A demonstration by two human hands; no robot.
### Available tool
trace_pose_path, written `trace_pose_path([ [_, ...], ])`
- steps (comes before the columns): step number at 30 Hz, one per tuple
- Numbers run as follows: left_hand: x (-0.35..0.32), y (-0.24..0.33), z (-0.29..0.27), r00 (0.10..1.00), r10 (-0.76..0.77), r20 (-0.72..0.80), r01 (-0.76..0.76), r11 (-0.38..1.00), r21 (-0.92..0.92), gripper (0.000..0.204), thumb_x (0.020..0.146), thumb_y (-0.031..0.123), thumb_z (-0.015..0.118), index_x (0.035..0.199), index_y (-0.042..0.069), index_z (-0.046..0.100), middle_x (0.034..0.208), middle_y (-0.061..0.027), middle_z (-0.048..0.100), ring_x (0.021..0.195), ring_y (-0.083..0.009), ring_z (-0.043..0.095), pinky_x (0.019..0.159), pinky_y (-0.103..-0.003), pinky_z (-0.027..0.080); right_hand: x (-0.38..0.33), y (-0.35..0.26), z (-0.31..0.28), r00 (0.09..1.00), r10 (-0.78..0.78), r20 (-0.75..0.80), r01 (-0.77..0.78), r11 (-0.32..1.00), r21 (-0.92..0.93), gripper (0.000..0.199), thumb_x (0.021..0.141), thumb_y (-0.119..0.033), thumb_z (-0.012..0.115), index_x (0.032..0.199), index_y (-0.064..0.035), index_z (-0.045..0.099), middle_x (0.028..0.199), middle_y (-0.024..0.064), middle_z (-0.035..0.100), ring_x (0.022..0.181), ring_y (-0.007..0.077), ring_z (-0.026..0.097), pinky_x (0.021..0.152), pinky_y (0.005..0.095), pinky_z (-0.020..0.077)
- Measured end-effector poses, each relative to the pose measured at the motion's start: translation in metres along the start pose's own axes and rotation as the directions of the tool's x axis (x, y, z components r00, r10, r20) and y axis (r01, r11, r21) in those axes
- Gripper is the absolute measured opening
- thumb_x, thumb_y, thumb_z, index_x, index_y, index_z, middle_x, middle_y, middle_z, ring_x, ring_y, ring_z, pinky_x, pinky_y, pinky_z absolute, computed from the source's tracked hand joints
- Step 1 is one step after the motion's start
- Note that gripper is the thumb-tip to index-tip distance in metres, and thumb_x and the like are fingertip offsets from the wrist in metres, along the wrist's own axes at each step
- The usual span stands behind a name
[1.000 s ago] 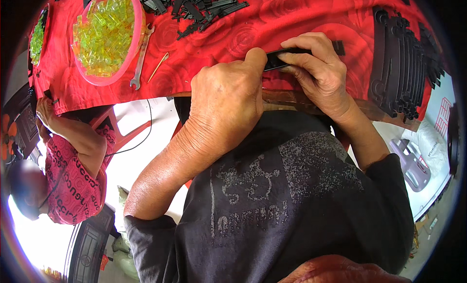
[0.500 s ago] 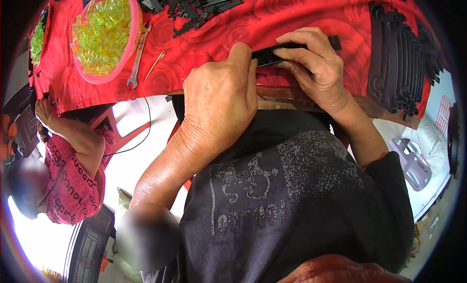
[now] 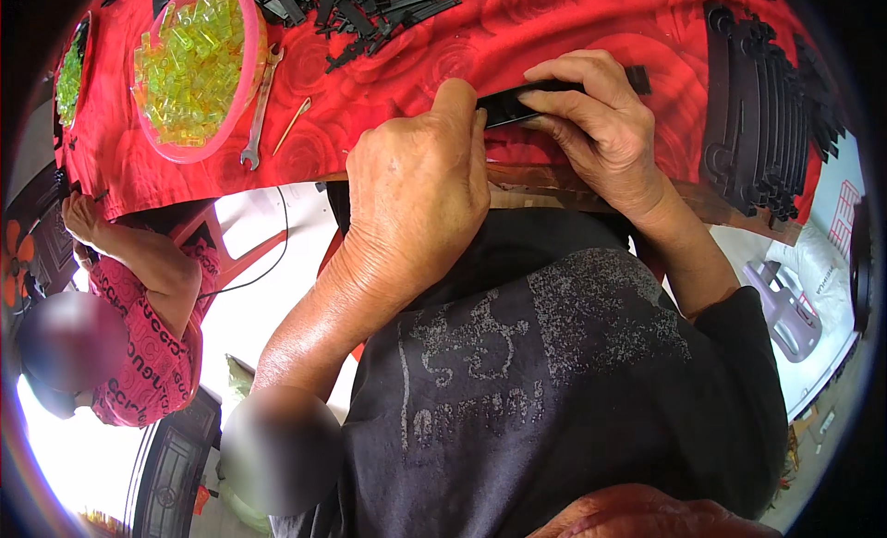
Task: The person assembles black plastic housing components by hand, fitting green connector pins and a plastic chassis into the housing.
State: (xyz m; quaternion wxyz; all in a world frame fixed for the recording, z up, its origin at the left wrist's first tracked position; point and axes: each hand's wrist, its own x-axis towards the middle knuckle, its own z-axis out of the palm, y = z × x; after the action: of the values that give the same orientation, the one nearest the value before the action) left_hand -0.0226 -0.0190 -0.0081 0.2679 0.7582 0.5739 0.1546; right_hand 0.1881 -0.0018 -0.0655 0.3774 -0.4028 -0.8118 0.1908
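A long black plastic strip [image 3: 506,107] stretches between my two hands just above the table's near edge. My left hand [image 3: 416,182] is closed round its left end, thumb uppermost, and hides that end. My right hand [image 3: 596,131] pinches the strip farther along between thumb and bent fingers. Beyond the right knuckles, a dark end piece [image 3: 637,80] shows against the red cloth; whether it belongs to the same strip I cannot tell.
A red tablecloth [image 3: 323,150] bears a pink bowl [image 3: 256,48] of clear yellow pieces [image 3: 189,76], a wrench [image 3: 262,113] and a thin stick [image 3: 291,127]. Black parts [image 3: 379,16] lie heaped at the back, and long black strips [image 3: 753,113] at right. Another person's arm [image 3: 143,247] is at left.
My hands and the strip stay nearly in place. At the left, the other person's hand and head have shifted slightly.
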Motion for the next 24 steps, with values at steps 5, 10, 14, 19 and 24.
trace_pose_path([
  [5,0.003,0.001,-0.002,0.999,0.038,0.009,-0.038,0.999,0.024,0.012,0.095,0.015,0.059,0.09,0.007,0.052,0.063,-0.0182,0.061,0.061,-0.0433,0.064,0.053,-0.055,0.048,0.0,0.0,0.0,1.0,0.019,0.015,-0.02,1.0,0.015,0.024,0.068,-0.002,0.082,0.09,-0.0045,0.075,0.101,0.0057,0.071,0.095,0.0258,0.066,0.083,0.0371,0.0505],
  [10,0.002,0.002,-0.002,0.999,0.028,0.019,-0.029,0.999,0.025,0.009,0.091,0.012,0.061,0.092,0.007,0.054,0.065,-0.0174,0.062,0.063,-0.0429,0.064,0.054,-0.055,0.048,-0.001,0.0,-0.001,0.999,0.024,0.022,-0.024,1.0,0.005,0.025,0.067,-0.003,0.083,0.09,-0.0046,0.074,0.102,0.0055,0.07,0.095,0.0262,0.066,0.083,0.0378,0.0502],
  [14,0.003,0.005,-0.002,1.0,0.009,0.027,-0.01,1.0,0.025,0.008,0.089,0.01,0.062,0.092,0.007,0.055,0.065,-0.0171,0.061,0.062,-0.0421,0.064,0.053,-0.054,0.048,0.0,-0.001,-0.002,0.999,0.029,0.027,-0.029,1.0,0.007,0.025,0.067,-0.003,0.083,0.09,-0.0044,0.074,0.101,0.0057,0.07,0.095,0.0264,0.065,0.083,0.0379,0.0499],
  [19,0.004,0.007,-0.004,0.999,-0.008,0.033,0.007,0.999,0.037,0.008,0.088,0.008,0.063,0.09,0.007,0.055,0.065,-0.0168,0.061,0.061,-0.0404,0.064,0.052,-0.052,0.047,0.001,-0.001,-0.003,0.999,0.019,0.027,-0.02,0.999,0.03,0.024,0.067,-0.003,0.083,0.09,-0.0032,0.073,0.101,0.0067,0.069,0.094,0.0265,0.065,0.083,0.0382,0.0496],
  [24,0.005,0.01,-0.005,0.999,-0.035,0.04,0.033,0.999,0.033,0.007,0.088,0.007,0.062,0.09,0.007,0.055,0.064,-0.0165,0.061,0.061,-0.0397,0.064,0.052,-0.052,0.047,0.002,-0.001,-0.004,0.999,0.026,0.03,-0.027,0.999,0.037,0.023,0.068,-0.003,0.082,0.089,-0.0028,0.073,0.101,0.0065,0.069,0.093,0.0262,0.065,0.082,0.0383,0.0495],
])
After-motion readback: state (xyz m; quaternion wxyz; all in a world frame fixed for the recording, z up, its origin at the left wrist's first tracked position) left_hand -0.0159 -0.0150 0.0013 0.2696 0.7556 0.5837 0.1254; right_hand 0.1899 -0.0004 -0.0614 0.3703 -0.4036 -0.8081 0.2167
